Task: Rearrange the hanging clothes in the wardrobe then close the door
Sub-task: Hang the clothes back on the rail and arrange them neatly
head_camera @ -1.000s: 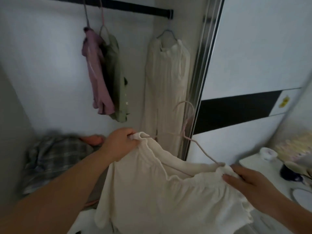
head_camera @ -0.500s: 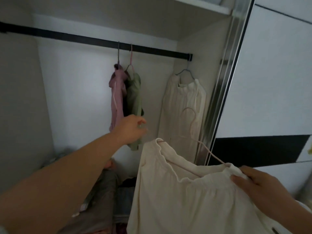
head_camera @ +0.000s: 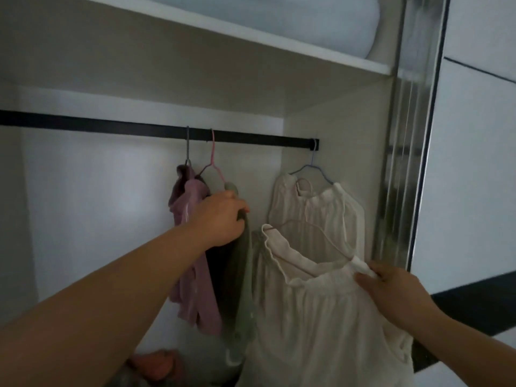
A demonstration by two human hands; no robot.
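Wardrobe open; sliding door (head_camera: 474,163) pushed right, not yet closed. Black rail (head_camera: 139,128) carries three hangers: mauve top (head_camera: 190,247) and green garment (head_camera: 243,289) bunched mid-rail, cream dress (head_camera: 321,213) at the far right end. Gap between them likely meant for the cream garment (head_camera: 315,317), off the rail on its own pink hanger (head_camera: 312,233).

Left hand (head_camera: 220,219): grip closed around the green garment's shoulder, probably to slide it left.

Right hand (head_camera: 391,289): grip pinched on the cream garment's waistband corner, keeping it level.
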